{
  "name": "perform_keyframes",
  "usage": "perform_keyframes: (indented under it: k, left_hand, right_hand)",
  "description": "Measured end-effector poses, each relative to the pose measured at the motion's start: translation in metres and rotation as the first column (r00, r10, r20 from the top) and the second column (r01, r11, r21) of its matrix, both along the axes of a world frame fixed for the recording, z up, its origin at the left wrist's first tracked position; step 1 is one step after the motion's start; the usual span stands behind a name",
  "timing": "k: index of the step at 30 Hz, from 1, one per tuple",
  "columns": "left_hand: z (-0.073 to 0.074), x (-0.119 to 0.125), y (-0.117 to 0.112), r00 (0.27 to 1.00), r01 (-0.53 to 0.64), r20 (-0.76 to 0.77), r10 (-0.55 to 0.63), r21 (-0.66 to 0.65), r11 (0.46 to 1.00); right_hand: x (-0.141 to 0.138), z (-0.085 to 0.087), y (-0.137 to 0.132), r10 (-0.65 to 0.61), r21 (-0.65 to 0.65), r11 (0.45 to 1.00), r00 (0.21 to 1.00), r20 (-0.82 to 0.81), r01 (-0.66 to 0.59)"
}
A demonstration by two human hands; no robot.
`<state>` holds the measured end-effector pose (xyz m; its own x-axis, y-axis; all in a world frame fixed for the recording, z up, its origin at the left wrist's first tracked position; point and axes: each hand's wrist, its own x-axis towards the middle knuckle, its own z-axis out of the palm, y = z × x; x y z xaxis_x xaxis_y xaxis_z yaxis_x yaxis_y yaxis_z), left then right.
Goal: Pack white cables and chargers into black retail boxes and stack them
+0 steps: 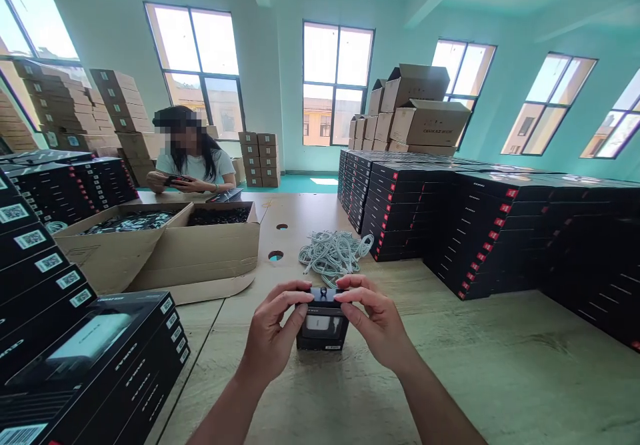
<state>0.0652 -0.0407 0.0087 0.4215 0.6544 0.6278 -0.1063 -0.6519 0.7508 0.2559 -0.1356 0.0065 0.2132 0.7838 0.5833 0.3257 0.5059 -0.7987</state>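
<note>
A small black retail box (323, 325) with a clear window stands on the wooden table (500, 378) in front of me. My left hand (274, 333) grips its upper left corner with curled fingers. My right hand (376, 319) pinches its upper right edge, fingertips on the hanging tab at the top. Just beyond the box lies a pile of coiled white cables (334, 253).
Stacks of black boxes (480, 225) fill the table's right side, more black boxes (75, 365) stand at my left. An open cardboard carton (165, 251) sits at the left centre. A person (193, 158) sits across the table holding something dark. Brown cartons (415, 111) are stacked by the windows.
</note>
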Motion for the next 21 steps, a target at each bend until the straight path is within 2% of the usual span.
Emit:
perform_keyframes:
  k: [4, 7, 9, 11, 15, 21]
  left_hand:
    - [-0.005, -0.004, 0.006, 0.998, 0.047, -0.046, -0.048, -0.012, 0.999]
    - [-0.007, -0.005, 0.011, 0.991, 0.105, -0.079, -0.108, -0.043, 0.994]
    - [-0.008, -0.004, 0.014, 0.993, 0.1, -0.058, -0.106, -0.103, 0.99]
    - [-0.008, -0.002, 0.016, 0.999, 0.044, 0.002, -0.045, -0.213, 0.976]
    - [-0.003, -0.002, 0.019, 0.989, -0.062, 0.089, 0.114, -0.454, 0.889]
    - [0.0, -0.003, 0.021, 0.983, 0.008, 0.146, 0.11, -0.636, 0.772]
  right_hand:
    - [0.008, -0.001, 0.001, 0.063, -0.033, 0.998, 0.998, 0.028, -0.062]
    - [0.013, -0.009, 0.006, 0.073, -0.072, 0.995, 0.997, 0.033, -0.07]
    - [0.015, -0.018, 0.009, 0.08, -0.119, 0.99, 0.997, -0.016, -0.082]
    - [0.014, -0.026, 0.013, 0.105, -0.18, 0.977, 0.992, -0.076, -0.118]
    - [0.01, -0.036, 0.016, 0.167, -0.293, 0.931, 0.967, -0.191, -0.218]
    - [0.004, -0.034, 0.015, 0.178, -0.318, 0.906, 0.933, -0.314, -0.28]
